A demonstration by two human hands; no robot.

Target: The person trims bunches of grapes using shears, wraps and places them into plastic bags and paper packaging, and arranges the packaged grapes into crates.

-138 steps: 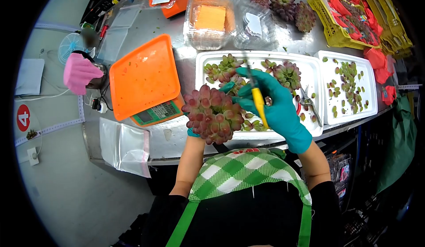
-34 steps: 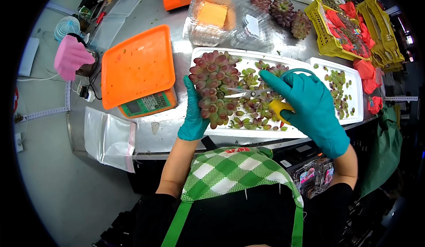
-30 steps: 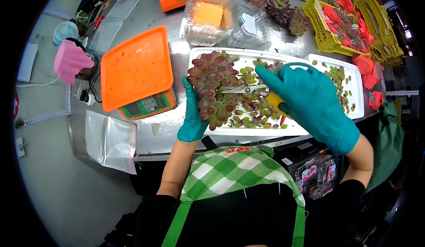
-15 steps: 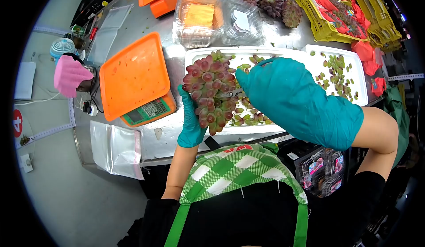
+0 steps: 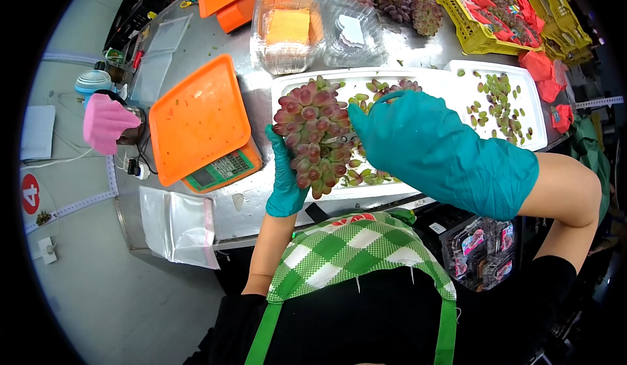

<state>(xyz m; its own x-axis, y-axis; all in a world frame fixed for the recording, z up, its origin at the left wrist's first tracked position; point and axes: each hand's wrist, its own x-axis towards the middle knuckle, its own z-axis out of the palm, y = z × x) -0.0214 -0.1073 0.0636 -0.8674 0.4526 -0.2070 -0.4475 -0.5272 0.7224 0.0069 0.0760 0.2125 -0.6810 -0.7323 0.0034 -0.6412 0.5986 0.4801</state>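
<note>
A large succulent cluster (image 5: 312, 133) with plump reddish-green leaves stands in front of me, over the left part of a white tray (image 5: 287, 84). My left hand (image 5: 285, 175), in a teal glove, is closed around its left and lower side; most of its fingers are behind the plant. My right hand (image 5: 415, 143), also gloved, is at the plant's right side, closed on scissors (image 5: 386, 97). A bit of their blue handle shows above the glove, and their blades reach in among the leaves, mostly hidden. Loose leaves (image 5: 366, 177) lie in the tray beneath.
An orange scale (image 5: 202, 123) and a clear plastic bag (image 5: 177, 228) are at left. Clear clamshell boxes (image 5: 287, 32) stand behind the tray. More succulents (image 5: 426, 15) and a yellow crate (image 5: 467, 35) are at the back right. A second white tray (image 5: 537, 130) holds loose leaves.
The scissor blades have gone deeper among the leaves and show less now. Both hands keep nearly the same place, and the whole view has shifted slightly.
</note>
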